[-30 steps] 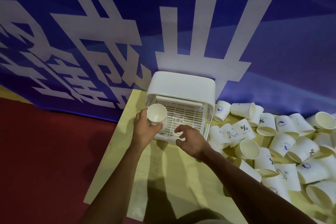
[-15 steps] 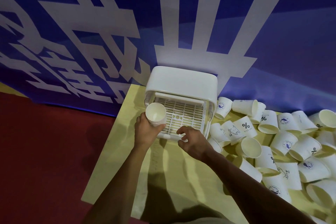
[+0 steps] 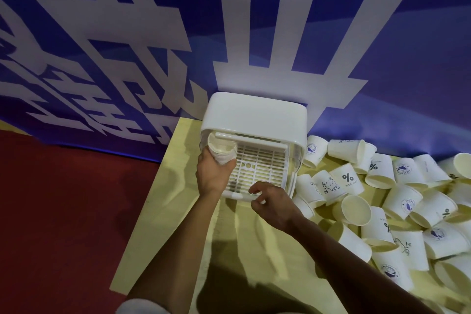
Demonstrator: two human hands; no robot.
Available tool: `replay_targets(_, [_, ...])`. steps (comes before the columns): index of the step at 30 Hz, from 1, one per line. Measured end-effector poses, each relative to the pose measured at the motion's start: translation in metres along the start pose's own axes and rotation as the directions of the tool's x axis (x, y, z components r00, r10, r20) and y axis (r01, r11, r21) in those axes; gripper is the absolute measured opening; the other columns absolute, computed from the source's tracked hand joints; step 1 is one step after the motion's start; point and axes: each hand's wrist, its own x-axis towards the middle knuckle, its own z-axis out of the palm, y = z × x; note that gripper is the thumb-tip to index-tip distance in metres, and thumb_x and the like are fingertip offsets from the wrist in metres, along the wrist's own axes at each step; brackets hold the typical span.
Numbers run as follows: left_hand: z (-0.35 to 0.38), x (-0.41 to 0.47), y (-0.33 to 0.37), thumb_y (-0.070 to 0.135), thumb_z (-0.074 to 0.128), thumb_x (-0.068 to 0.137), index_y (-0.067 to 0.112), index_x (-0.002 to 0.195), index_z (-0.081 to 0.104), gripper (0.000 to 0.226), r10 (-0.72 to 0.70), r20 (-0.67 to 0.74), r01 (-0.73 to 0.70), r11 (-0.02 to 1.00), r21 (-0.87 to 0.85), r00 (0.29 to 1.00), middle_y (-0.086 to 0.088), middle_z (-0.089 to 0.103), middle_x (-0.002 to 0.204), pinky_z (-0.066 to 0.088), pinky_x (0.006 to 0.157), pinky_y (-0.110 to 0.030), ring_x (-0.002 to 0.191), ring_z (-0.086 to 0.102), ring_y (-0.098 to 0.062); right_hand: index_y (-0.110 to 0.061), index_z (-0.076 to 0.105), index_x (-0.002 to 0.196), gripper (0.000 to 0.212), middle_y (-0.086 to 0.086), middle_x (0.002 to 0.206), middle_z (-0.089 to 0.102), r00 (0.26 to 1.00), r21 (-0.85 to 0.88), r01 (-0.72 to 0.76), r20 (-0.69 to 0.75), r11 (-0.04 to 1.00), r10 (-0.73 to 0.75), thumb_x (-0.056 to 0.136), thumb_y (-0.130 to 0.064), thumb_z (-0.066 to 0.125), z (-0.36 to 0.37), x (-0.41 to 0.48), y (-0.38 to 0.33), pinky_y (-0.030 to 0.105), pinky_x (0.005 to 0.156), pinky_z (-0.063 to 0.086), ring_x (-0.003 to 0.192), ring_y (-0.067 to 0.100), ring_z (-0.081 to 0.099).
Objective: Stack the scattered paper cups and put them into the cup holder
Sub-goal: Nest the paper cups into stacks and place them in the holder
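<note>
At frame centre we see the left hand (image 3: 214, 176) gripping a stack of white paper cups (image 3: 222, 155) inside the left side of the white plastic cup holder box (image 3: 254, 120). The right hand (image 3: 272, 202) curls at its front lip; we cannot tell whether it pinches. Loose printed paper cups (image 3: 353, 181) fill the lower right.

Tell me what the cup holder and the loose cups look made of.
Cup holder: likely moulded plastic, smooth white with a soft sheen; rounded corners, slotted grid tray, see-through side walls. Loose cups: seemingly thin paper, matte off-white, with printed logos and rolled rims.
</note>
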Motion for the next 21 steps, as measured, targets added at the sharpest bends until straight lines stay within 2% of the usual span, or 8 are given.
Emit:
replay_targets(5, [0.012, 0.011, 0.009, 0.036, 0.079, 0.076, 0.021, 0.130, 0.046, 0.066, -0.068, -0.023, 0.067, 0.997, -0.041, 0.997, -0.004, 0.067, 0.114, 0.048, 0.082, -0.029, 0.101, 0.066, -0.030, -0.022, 0.063, 0.113, 0.024, -0.008, 0.116, 0.064, 0.999, 0.031, -0.020, -0.024, 0.999, 0.021, 0.090, -0.020, 0.059, -0.001, 0.000, 0.000, 0.023, 0.086, 0.050, 0.090, 0.005, 0.065])
replay_targets(8, [0.014, 0.017, 0.011, 0.033, 0.080, 0.076, 0.022, 0.142, 0.035, 0.080, -0.063, -0.042, 0.062, 0.998, -0.018, 0.997, -0.005, 0.065, 0.123, 0.052, 0.088, -0.035, 0.103, 0.066, -0.031, -0.022, 0.063, 0.115, 0.025, -0.006, 0.117, 0.065, 0.999, 0.040, -0.030, -0.028, 0.999, 0.031, 0.090, -0.019, 0.059, -0.002, 0.001, 0.000, 0.019, 0.083, 0.048, 0.089, 0.005, 0.065])
replay_targets(12, [0.014, 0.022, 0.008, 0.035, 0.080, 0.078, 0.026, 0.145, 0.027, 0.087, -0.056, -0.010, 0.056, 0.998, 0.005, 0.998, -0.007, 0.063, 0.128, 0.053, 0.090, -0.038, 0.105, 0.066, -0.033, -0.022, 0.063, 0.117, 0.027, -0.006, 0.119, 0.065, 0.998, 0.051, -0.052, -0.026, 0.997, 0.054, 0.090, -0.020, 0.059, -0.003, 0.000, 0.000, 0.018, 0.082, 0.048, 0.089, 0.004, 0.064])
replay_targets(18, [0.011, 0.018, 0.008, 0.030, 0.083, 0.073, 0.018, 0.145, 0.035, 0.087, -0.070, 0.011, 0.071, 0.994, -0.079, 0.997, -0.008, 0.064, 0.126, 0.050, 0.091, -0.036, 0.110, 0.064, -0.032, -0.026, 0.063, 0.114, 0.027, -0.008, 0.116, 0.066, 0.993, 0.055, -0.107, -0.044, 0.993, 0.109, 0.088, -0.022, 0.056, -0.009, -0.008, 0.003, 0.019, 0.082, 0.048, 0.088, 0.002, 0.063])
replay_targets(21, [0.006, 0.008, 0.002, 0.038, 0.081, 0.071, 0.019, 0.147, 0.033, 0.092, -0.069, 0.001, 0.069, 0.993, -0.099, 0.998, -0.010, 0.064, 0.126, 0.052, 0.096, -0.043, 0.114, 0.062, -0.031, -0.024, 0.063, 0.114, 0.027, -0.007, 0.114, 0.067, 0.987, 0.057, -0.137, -0.073, 0.989, 0.141, 0.088, -0.020, 0.057, -0.015, -0.019, 0.003, 0.023, 0.086, 0.050, 0.091, 0.005, 0.064])
